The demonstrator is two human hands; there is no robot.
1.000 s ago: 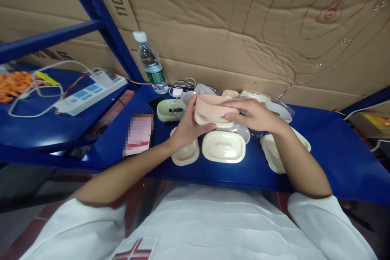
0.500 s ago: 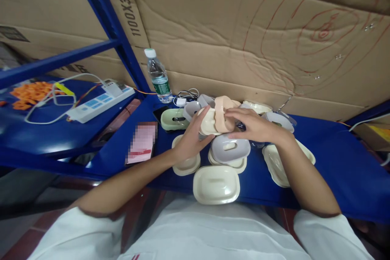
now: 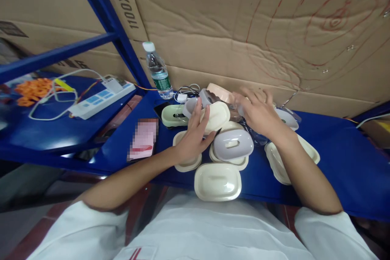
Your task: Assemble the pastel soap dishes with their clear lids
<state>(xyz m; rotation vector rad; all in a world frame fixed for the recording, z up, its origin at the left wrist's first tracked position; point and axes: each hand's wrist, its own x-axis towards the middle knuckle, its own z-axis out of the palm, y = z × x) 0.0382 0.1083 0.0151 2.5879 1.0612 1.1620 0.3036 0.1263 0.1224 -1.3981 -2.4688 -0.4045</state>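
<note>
My left hand point(image 3: 195, 140) has its fingers against the left side of a cream oval piece point(image 3: 215, 117), thumb spread below it. Farther right, my right hand point(image 3: 258, 113) reaches over the back of the pile, fingers bent; what lies under its fingertips is blurred. A peach piece point(image 3: 219, 92) lies at the back beside a grey one point(image 3: 207, 96). In front are a grey lid with a slot point(image 3: 233, 144) on a cream piece, and a cream lid point(image 3: 217, 182) at the table's front edge.
On the blue table point(image 3: 341, 162) stand a water bottle point(image 3: 160, 77), a phone point(image 3: 142, 140) and a green tray point(image 3: 174, 115). More cream pieces point(image 3: 278, 162) lie right. A power strip point(image 3: 102, 99) and orange parts point(image 3: 33, 91) are on the left shelf; cardboard rises behind.
The peach piece has left the cream piece and now lies farther back. My right hand has moved right and back. The cream piece at my left hand is turned and tilted differently.
</note>
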